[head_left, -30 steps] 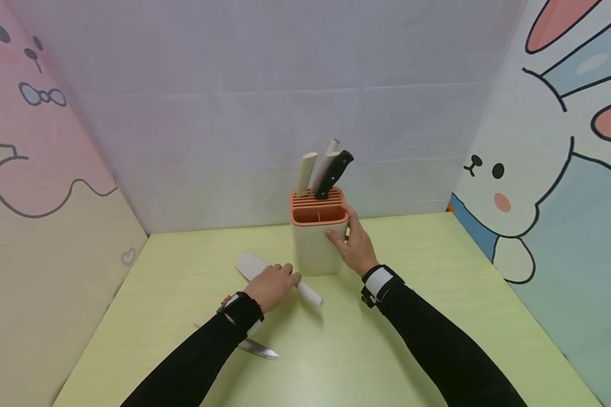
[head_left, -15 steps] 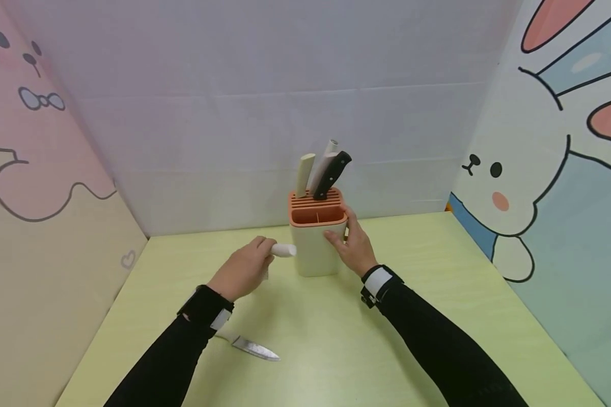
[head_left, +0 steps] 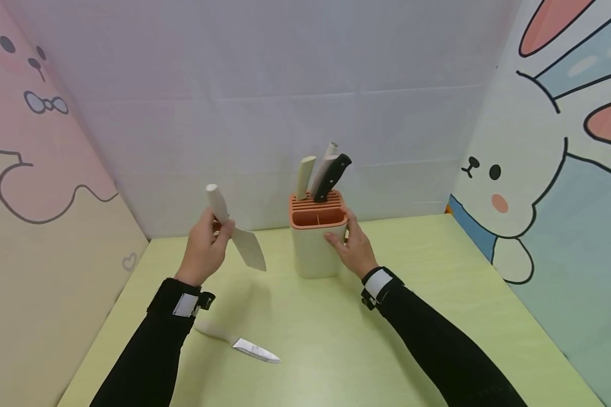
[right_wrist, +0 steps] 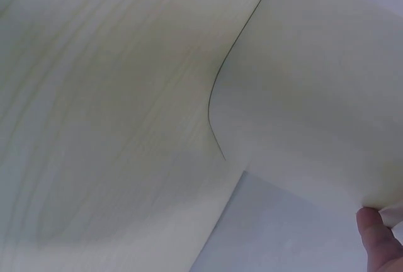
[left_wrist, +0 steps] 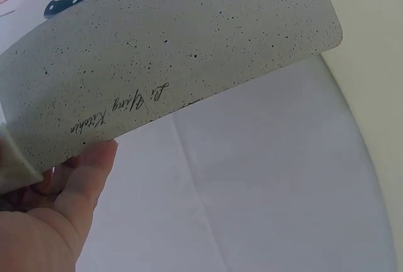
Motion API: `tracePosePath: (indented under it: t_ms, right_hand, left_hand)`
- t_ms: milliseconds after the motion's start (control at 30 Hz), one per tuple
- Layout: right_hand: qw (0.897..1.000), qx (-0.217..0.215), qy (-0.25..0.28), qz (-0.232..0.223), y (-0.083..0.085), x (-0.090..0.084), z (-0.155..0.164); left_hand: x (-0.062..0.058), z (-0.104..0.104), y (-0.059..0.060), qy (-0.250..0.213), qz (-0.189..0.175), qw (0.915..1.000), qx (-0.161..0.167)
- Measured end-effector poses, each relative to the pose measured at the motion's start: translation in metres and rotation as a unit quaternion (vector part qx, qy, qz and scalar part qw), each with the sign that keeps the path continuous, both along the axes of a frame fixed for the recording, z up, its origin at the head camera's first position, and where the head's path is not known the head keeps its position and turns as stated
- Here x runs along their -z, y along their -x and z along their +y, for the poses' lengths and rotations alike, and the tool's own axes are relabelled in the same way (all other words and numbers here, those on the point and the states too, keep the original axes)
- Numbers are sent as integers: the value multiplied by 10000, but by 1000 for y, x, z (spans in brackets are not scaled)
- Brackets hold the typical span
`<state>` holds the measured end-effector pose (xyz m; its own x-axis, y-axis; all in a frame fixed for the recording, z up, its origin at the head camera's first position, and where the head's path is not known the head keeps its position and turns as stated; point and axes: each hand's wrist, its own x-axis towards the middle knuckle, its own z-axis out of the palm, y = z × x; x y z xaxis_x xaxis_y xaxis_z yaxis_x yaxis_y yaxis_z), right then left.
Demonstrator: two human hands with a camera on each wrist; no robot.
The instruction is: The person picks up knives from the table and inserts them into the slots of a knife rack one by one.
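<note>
My left hand holds a cleaver up off the table, left of the knife block. Its white handle points up and its blade slants down to the right. In the left wrist view the speckled grey blade bears script lettering, and a finger touches its lower edge near the handle. A white knife block with an orange slotted top stands upright at the back. Against its right front corner, my right hand grips it, thumb on the front. Only a fingertip of that hand shows in the right wrist view.
In the block's slots stand a black-handled knife, a cream-handled knife and other pale handles. A small knife with a pale handle lies on the yellow-green table, blade to the right. Walls enclose the back and sides.
The left hand has lifted the cleaver off the table, moved left and turned it so the handle points up and the blade down. The right hand has stayed on the knife block.
</note>
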<state>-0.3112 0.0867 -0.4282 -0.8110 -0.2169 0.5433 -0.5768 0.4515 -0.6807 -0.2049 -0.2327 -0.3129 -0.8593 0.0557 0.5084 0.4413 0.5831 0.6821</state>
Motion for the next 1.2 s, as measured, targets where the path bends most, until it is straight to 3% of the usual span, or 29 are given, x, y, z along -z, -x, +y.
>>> tracePosePath:
  t_ms: [133, 233, 367, 500, 967, 1200]
  right_hand:
    - [10000, -3, 9, -8, 0, 1, 0]
    - [10000, 16, 1, -21, 1, 1, 0]
    - [10000, 39, -14, -48, 1, 1, -1]
    - [10000, 35, -7, -40, 0, 1, -1]
    - [10000, 44, -3, -8, 1, 3, 0]
    - [10000, 40, -6, 2, 2, 3, -1]
  left_hand:
    - [0, -5, 3, -838, -133, 9963, 95]
    - [2, -7, 5, -1448, -281, 9891, 21]
    - [0, -5, 6, -2111, -354, 9765, -249]
    - [-12, -1, 7, -2573, -221, 9645, -550]
    - [-64, 21, 24, -3179, 604, 9429, -793]
    - [-83, 33, 31, -3165, 847, 9407, -880]
